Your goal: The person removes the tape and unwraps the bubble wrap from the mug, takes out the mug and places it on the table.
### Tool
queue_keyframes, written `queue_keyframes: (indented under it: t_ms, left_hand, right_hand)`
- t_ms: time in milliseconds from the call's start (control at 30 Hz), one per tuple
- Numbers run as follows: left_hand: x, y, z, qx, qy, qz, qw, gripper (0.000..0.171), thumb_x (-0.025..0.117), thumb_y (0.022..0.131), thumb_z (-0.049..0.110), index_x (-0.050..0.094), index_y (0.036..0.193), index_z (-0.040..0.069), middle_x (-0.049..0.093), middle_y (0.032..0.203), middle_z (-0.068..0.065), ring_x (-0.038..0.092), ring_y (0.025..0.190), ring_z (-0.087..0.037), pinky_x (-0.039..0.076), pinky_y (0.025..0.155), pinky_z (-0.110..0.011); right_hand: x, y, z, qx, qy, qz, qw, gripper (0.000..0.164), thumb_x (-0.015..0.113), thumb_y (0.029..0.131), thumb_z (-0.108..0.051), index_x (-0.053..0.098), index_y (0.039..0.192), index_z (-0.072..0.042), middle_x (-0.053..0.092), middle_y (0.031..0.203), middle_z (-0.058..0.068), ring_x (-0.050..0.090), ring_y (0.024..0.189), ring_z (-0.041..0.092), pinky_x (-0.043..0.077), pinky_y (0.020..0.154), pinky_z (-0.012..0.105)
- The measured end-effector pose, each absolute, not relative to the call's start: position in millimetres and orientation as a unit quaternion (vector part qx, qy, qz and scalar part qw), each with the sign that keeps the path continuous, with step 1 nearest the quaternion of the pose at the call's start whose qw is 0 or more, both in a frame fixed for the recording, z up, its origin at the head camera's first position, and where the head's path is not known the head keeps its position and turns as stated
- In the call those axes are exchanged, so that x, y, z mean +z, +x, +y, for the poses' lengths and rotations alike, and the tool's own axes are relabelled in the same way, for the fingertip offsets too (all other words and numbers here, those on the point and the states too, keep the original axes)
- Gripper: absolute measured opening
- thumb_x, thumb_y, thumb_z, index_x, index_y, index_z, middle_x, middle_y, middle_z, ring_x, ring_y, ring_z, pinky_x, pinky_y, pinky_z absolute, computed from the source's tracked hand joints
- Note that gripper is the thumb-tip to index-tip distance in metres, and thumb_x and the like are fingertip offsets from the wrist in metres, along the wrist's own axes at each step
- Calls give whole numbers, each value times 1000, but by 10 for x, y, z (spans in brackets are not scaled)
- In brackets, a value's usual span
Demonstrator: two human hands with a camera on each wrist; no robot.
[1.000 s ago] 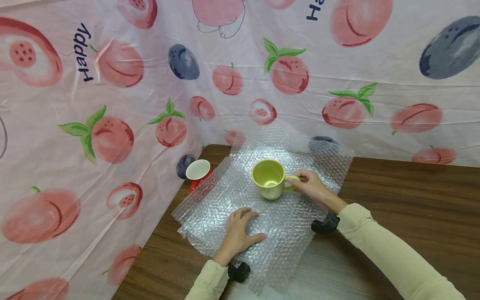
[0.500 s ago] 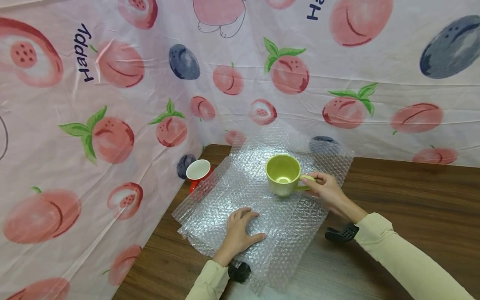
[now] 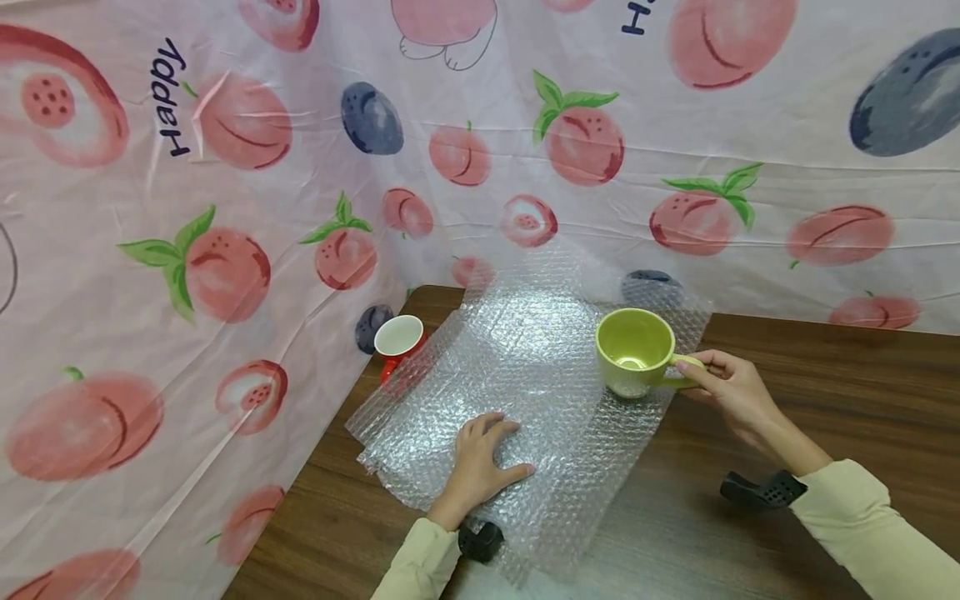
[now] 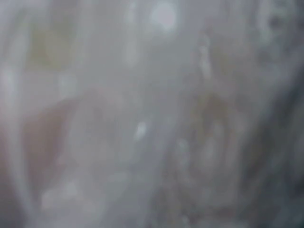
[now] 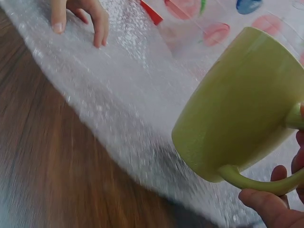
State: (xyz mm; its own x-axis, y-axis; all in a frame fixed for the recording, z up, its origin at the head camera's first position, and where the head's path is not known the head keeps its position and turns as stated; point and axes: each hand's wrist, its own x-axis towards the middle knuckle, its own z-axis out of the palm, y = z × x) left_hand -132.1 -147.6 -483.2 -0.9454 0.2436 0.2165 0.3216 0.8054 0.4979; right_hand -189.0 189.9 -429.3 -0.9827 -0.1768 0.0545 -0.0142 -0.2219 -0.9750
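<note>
In the head view a yellow-green mug [image 3: 633, 350] hangs over the right part of a sheet of bubble wrap [image 3: 525, 350]. My right hand [image 3: 735, 396] grips it by its handle, thumb and fingers round the loop; the right wrist view shows the mug [image 5: 242, 104] tilted there, held clear of the wrap. My left hand [image 3: 480, 462] rests on the near part of the bubble wrap, fingers spread and nothing in its grasp. The left wrist view is a blur, seen apparently through the wrap.
A red mug with a white inside [image 3: 399, 337] stands at the far left, partly behind the wrap's left edge. Fruit-print cloth [image 3: 465, 100] walls the back and left of the wooden table [image 3: 825, 375]. A dark wrist camera [image 3: 761, 490] sits by the right cuff.
My right hand has carried the yellow-green mug to the right across the bubble wrap. The left hand has stayed where it was on the wrap.
</note>
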Motion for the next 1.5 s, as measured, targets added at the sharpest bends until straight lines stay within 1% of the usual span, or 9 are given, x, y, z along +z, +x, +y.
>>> queue_keyframes:
  t_ms: [233, 300, 400, 567, 867, 1133, 1300, 1500]
  left_hand:
    - [-4814, -1331, -1451, -274, -155, -947, 72, 55, 75, 66, 37, 57, 112, 11, 43, 123, -14, 33, 114, -35, 22, 92, -54]
    - [-4814, -1332, -1449, -274, -156, -946, 71, 55, 75, 66, 37, 57, 112, 11, 43, 123, -14, 33, 114, -35, 21, 92, -54]
    - [-4822, -1334, -1449, -275, -155, -946, 70, 55, 75, 67, 37, 57, 112, 11, 43, 123, -13, 33, 114, -35, 21, 92, -54]
    - [-4835, -1329, -1458, -280, -152, -945, 71, 55, 75, 67, 38, 57, 112, 12, 43, 124, -14, 32, 115, -35, 22, 91, -55]
    - [-4856, -1324, -1470, -276, -157, -945, 74, 55, 75, 67, 37, 57, 112, 11, 42, 124, -14, 32, 114, -35, 20, 92, -55]
    - [-4846, -1324, -1471, -285, -152, -944, 69, 55, 75, 67, 36, 57, 112, 11, 43, 124, -15, 32, 115, -36, 21, 92, -55]
    - [-4840, -1323, -1475, -289, -150, -943, 68, 55, 75, 67, 36, 57, 112, 10, 43, 124, -15, 31, 115, -37, 20, 92, -56]
    - [-4838, -1318, -1474, -286, -151, -944, 69, 55, 75, 68, 37, 57, 112, 11, 43, 124, -15, 32, 115, -37, 21, 92, -56]
  right_hand:
    - [-4579, -1836, 2344, -804, -55, 591, 32, 11, 57, 85, -6, 66, 88, -12, 63, 84, -2, 62, 77, 9, 51, 67, 26]
    - [-4629, -1812, 2448, -808, -48, 587, 32, 10, 58, 85, -7, 66, 89, -11, 64, 85, -2, 62, 78, 9, 50, 67, 26]
    - [-4605, -1741, 2529, -829, -52, 557, 29, 12, 56, 86, -4, 66, 89, -8, 65, 86, 1, 62, 79, 11, 50, 68, 26]
    - [-4470, -1602, 2537, -865, -50, 499, 19, 19, 50, 86, 6, 67, 85, -4, 66, 83, 2, 62, 77, 11, 51, 66, 25]
    - [-4714, -1627, 2701, -846, 3, 533, -6, 15, 56, 84, 0, 68, 85, -8, 66, 84, -2, 62, 76, 9, 51, 66, 25]
    - [-4569, -1536, 2665, -879, -7, 476, 12, 18, 52, 86, 4, 68, 84, -3, 64, 85, 1, 61, 77, 10, 51, 64, 26]
    - [-4523, -1527, 2667, -887, 5, 461, 28, 17, 51, 86, 2, 67, 84, -3, 63, 86, 1, 60, 78, 10, 51, 65, 26]
    - [-4518, -1533, 2659, -889, 6, 458, 29, 15, 53, 86, 1, 67, 83, -4, 62, 86, 0, 60, 78, 9, 51, 64, 25]
